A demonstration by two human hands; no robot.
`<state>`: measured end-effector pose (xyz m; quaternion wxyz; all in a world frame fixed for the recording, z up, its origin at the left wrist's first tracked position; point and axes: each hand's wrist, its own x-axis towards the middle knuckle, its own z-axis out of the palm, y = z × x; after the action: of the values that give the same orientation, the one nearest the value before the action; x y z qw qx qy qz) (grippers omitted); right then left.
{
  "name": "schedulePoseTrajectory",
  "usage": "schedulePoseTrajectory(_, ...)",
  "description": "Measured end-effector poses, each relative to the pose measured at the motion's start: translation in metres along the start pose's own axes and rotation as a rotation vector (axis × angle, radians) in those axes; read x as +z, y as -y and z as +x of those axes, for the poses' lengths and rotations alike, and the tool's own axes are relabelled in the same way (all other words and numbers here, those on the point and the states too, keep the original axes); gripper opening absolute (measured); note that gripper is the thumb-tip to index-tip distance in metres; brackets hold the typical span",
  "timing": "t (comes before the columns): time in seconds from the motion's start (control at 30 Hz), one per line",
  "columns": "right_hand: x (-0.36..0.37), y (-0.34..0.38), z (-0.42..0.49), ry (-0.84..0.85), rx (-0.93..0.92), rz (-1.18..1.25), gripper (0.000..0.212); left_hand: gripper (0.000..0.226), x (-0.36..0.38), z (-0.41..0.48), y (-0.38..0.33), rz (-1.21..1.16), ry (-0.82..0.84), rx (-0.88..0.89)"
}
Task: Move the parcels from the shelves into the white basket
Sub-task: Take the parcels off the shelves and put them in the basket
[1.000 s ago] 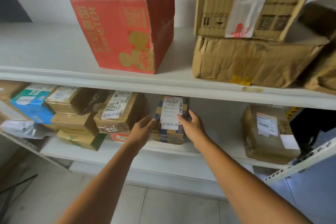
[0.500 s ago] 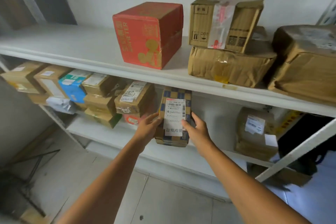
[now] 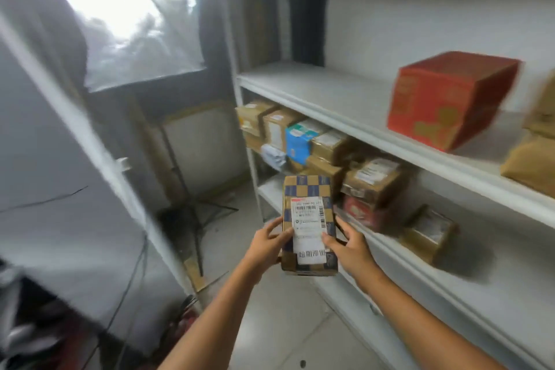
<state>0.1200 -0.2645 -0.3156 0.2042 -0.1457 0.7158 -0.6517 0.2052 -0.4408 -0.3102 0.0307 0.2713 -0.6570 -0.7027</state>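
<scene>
A small brown parcel (image 3: 307, 189) with blue checks and a white label is held in the air in front of the shelves. My left hand (image 3: 265, 245) grips its left side and my right hand (image 3: 348, 245) grips its right side, thumbs on the label. Several more brown parcels (image 3: 374, 180) and a blue one (image 3: 295, 141) stay on the lower shelf (image 3: 468, 285). A red box (image 3: 447, 99) stands on the shelf above (image 3: 330, 96). No white basket is in view.
A white shelf upright (image 3: 99, 159) crosses the left. A tripod (image 3: 195, 213) and a flat framed panel (image 3: 204, 141) stand by the wall under a bright window (image 3: 126, 9). Dark clutter and cables lie at the lower left.
Both hands pulled the checked parcel off the lower shelf and out into the air. The view swung left, so the shelves now sit on the right.
</scene>
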Motion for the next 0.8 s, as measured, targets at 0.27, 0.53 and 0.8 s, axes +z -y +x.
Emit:
schedulePoseTrajectory(0.27,0.172,0.021,0.021,0.515,-0.052,-0.083,0.063,0.056,-0.150,-0.069,0.030,-0.167,-0.462,0.066)
schedulePoseTrajectory(0.53,0.271,0.012,-0.026,1.067,-0.055,-0.089,0.058,0.042,-0.172,-0.189,0.075,-0.168,-1.039,0.059)
schedulePoseTrajectory(0.8,0.300,-0.007,-0.138,1.543,-0.139,-0.222,0.061,0.047,-0.104,-0.324,0.122,-0.346,-1.486,-0.025)
